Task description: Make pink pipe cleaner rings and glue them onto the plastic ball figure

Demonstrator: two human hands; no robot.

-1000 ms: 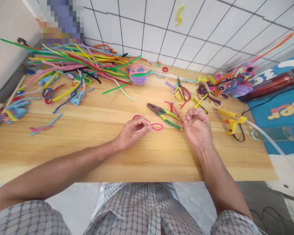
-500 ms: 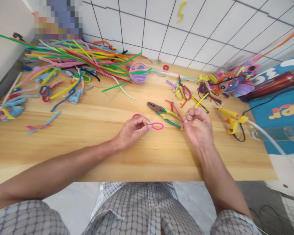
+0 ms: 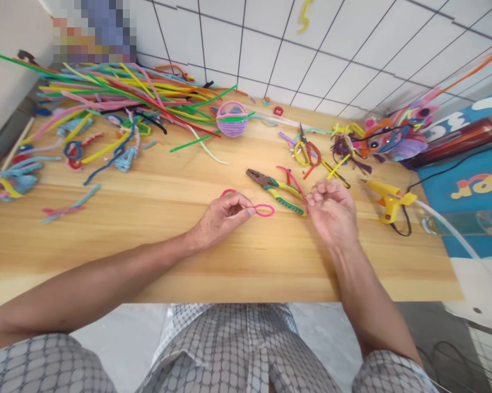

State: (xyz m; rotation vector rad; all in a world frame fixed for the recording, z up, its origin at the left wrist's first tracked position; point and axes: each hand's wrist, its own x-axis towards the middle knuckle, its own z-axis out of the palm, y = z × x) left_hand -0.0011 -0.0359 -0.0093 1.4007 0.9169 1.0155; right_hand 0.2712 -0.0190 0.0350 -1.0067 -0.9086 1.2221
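My left hand [image 3: 223,218] is closed in a pinch on a bright pink pipe cleaner [image 3: 266,214] bent into a loop. The loop sticks out right of the fingertips, and another pink curve shows behind the knuckles. Over to the right, my right hand [image 3: 333,210] has its fingers curled together, with a second pink pipe cleaner strip [image 3: 291,176] at the fingertips; the grip itself is partly hidden. That strip crosses in front of the handles of the pliers [image 3: 276,188], which have green and yellow grips and lie on the table between my hands.
Behind the pliers lie scissors [image 3: 307,154]. A yellow glue gun [image 3: 389,201] with a cord stands right of my right hand. A pile of coloured pipe cleaners [image 3: 126,98] spreads along the back left, beside a purple woven ball [image 3: 231,125]. A colourful figure [image 3: 393,136] sits back right.
Both hands and the pink pipe cleaners hold nearly the same positions. Only the camera view has shifted very slightly.
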